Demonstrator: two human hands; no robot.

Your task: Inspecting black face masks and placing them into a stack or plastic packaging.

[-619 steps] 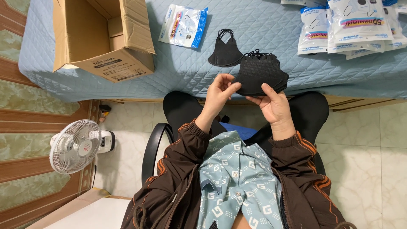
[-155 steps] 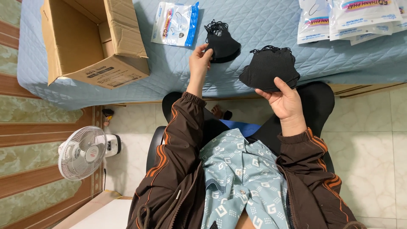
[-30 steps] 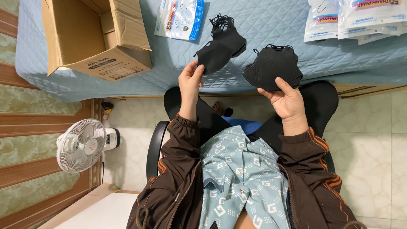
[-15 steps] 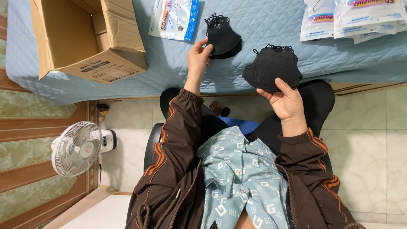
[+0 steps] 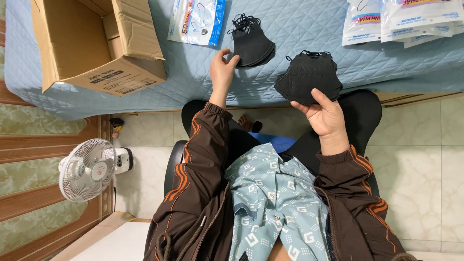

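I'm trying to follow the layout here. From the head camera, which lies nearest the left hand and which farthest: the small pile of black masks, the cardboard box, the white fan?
From the left hand:
1. Pile of black masks, on the quilt at its fingertips.
2. Cardboard box, on the quilt's far left.
3. White fan, down on the floor at the left.

Seated at a bed covered in a quilted blue blanket (image 5: 309,29), you grip a stack of black face masks (image 5: 309,77) in your right hand (image 5: 326,116), thumb across the front. Your left hand (image 5: 222,72) reaches forward, fingertips at the edge of a second pile of black masks (image 5: 251,43) lying on the blanket. An open cardboard box (image 5: 96,43) sits to the left, a clear packet (image 5: 195,19) beside it, more packets (image 5: 401,19) at right. A white fan (image 5: 89,169) stands on the floor.
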